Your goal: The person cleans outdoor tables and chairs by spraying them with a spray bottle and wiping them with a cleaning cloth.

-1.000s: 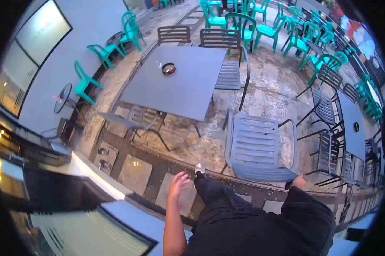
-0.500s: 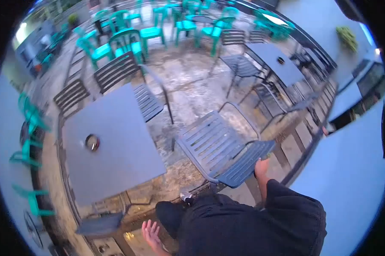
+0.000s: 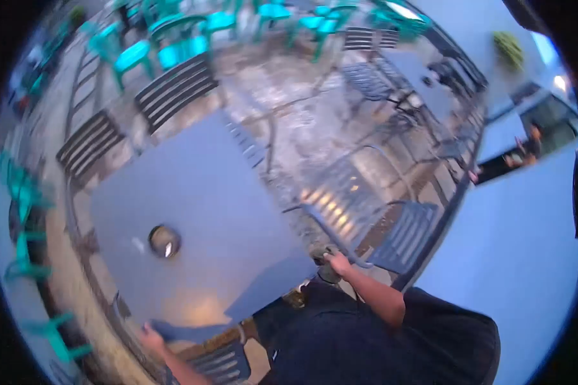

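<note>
My left hand (image 3: 153, 340) is at the near left corner of the grey table (image 3: 192, 192), its fingers blurred at the edge. At the table's near right corner is my right hand (image 3: 337, 263), with its fingers bent; whether it grips the edge or something dark beside it is unclear. A round ashtray (image 3: 165, 241) lies on the tabletop. To the right of my right hand stands a grey slatted metal chair (image 3: 346, 199). Another slatted chair (image 3: 221, 366) is partly under the table's near edge.
Two dark slatted chairs (image 3: 176, 90) stand beyond the table. Green plastic chairs (image 3: 132, 56) fill the far side and the left. A second grey table (image 3: 417, 80) with chairs is at the upper right. A person (image 3: 531, 144) shows in an opening on the right.
My right hand has left the chair back and moved left to the table corner. My left hand has moved left to the table. The view has come closer over the table.
</note>
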Motion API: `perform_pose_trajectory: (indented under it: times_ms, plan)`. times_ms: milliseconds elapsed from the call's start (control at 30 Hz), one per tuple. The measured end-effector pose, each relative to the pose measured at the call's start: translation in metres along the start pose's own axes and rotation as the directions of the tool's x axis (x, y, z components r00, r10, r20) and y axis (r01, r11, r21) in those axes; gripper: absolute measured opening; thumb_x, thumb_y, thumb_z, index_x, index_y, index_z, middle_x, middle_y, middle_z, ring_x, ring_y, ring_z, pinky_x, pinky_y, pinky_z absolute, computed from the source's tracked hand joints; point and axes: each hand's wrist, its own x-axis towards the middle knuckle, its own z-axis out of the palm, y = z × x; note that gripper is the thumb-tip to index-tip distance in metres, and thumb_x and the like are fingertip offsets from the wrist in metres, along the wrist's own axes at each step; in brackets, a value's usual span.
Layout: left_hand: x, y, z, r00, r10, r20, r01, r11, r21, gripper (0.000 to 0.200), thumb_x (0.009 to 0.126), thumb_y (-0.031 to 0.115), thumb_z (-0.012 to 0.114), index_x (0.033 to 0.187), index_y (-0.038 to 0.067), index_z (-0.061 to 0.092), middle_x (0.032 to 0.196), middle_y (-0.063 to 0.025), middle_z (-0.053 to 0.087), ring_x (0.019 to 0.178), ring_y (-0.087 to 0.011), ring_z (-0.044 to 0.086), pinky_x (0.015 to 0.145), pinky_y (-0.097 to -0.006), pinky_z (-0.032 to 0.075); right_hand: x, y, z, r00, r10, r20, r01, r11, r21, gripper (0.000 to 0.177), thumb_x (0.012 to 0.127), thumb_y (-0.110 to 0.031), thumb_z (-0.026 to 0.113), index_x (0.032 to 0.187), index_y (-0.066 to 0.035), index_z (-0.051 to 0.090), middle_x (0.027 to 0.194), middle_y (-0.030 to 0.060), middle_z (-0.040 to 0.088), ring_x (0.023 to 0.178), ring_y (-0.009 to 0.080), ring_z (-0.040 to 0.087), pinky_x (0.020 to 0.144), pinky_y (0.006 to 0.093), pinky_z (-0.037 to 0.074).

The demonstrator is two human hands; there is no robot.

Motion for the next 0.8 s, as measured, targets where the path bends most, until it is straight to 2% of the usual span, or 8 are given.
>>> perform_pose_trajectory:
  times_ms: [33,133,167,367,433,500,600,800]
  plan:
    - [-0.011,0.022,-0.008,0.994,-0.051,-0.096,0.054,0.998,0.035,0.062,0.099,0.052,0.043,0.13,0.0,0.057,0.124,-0.0243,0.062,0.113,-0.0456,0.058,0.101,-0.0534,0.04,0.001,-0.01,0.029,0.993,0.074,0.09,-0.086,0.988,0.129,0.052,0.092,-0.041,0.057,0.123,0.0,0.06,0.114,0.0261,0.066,0.111,0.0415,0.06,0.096,0.0457,0.045]
    - [-0.004,0.027,-0.017,0.98,-0.138,-0.144,0.144,0.989,0.035,0.073,0.099,0.061,0.031,0.121,0.0,0.065,0.114,-0.0248,0.067,0.11,-0.0473,0.059,0.098,-0.054,0.042,-0.009,-0.029,0.083,0.956,0.152,-0.25,-0.141,0.988,0.062,0.045,0.096,-0.031,0.054,0.124,0.003,0.059,0.118,0.0219,0.065,0.11,0.0308,0.06,0.092,0.0409,0.046]
    - [0.006,0.033,-0.019,0.983,-0.142,-0.116,0.145,0.989,0.022,0.077,0.1,0.063,0.027,0.119,0.0,0.066,0.112,-0.0256,0.067,0.108,-0.0482,0.059,0.097,-0.0538,0.043,-0.012,-0.032,0.088,0.939,0.116,-0.324,-0.085,0.991,0.108,0.044,0.097,-0.032,0.052,0.118,0.005,0.063,0.114,0.0231,0.067,0.105,0.0334,0.062,0.091,0.0429,0.046]
    - [0.014,0.043,-0.009,0.98,-0.193,-0.057,0.195,0.98,0.036,0.086,0.1,0.065,0.023,0.115,-0.009,0.065,0.113,-0.0337,0.064,0.109,-0.0484,0.059,0.095,-0.0522,0.045,0.004,-0.063,0.088,0.832,0.286,-0.476,-0.367,0.926,-0.086,0.051,0.096,-0.043,0.049,0.119,0.0,0.064,0.119,0.0281,0.063,0.113,0.0473,0.057,0.098,0.054,0.043]
    - [-0.003,0.071,-0.01,0.976,-0.12,-0.184,0.141,0.984,0.11,0.089,0.099,0.067,0.022,0.106,-0.009,0.068,0.099,-0.0305,0.067,0.09,-0.0489,0.061,0.079,-0.0554,0.047,0.005,-0.079,0.099,0.799,0.191,-0.57,-0.317,0.94,-0.129,0.051,0.094,-0.043,0.052,0.109,0.004,0.066,0.108,0.0307,0.065,0.106,0.0462,0.061,0.095,0.0527,0.046]
    - [0.004,0.076,-0.017,0.982,-0.069,-0.176,0.089,0.99,0.111,0.091,0.099,0.068,0.02,0.1,-0.008,0.07,0.091,-0.0292,0.068,0.081,-0.0493,0.062,0.071,-0.0572,0.048,-0.003,-0.11,0.099,0.78,0.291,-0.554,-0.391,0.918,-0.067,0.05,0.095,-0.043,0.051,0.112,0.002,0.067,0.11,0.0297,0.065,0.107,0.0466,0.061,0.096,0.0527,0.045]
    - [0.015,0.061,-0.023,1.0,0.007,0.019,-0.007,1.0,0.025,0.092,0.099,0.069,0.019,0.099,-0.008,0.07,0.091,-0.0298,0.068,0.082,-0.0493,0.062,0.074,-0.0569,0.048,0.009,-0.132,0.1,0.779,0.331,-0.532,-0.428,0.901,-0.066,0.052,0.095,-0.044,0.05,0.113,0.002,0.066,0.112,0.0294,0.065,0.108,0.0471,0.06,0.097,0.0529,0.045]
    - [0.042,0.068,-0.016,0.984,0.164,0.074,-0.164,0.986,0.001,0.087,0.1,0.065,0.023,0.104,-0.008,0.069,0.097,-0.0308,0.067,0.087,-0.0484,0.062,0.078,-0.0544,0.048,0.039,-0.123,0.115,0.771,0.262,-0.581,-0.356,0.933,-0.051,0.053,0.094,-0.047,0.049,0.113,-0.001,0.066,0.111,0.0263,0.066,0.108,0.0448,0.061,0.094,0.052,0.047]
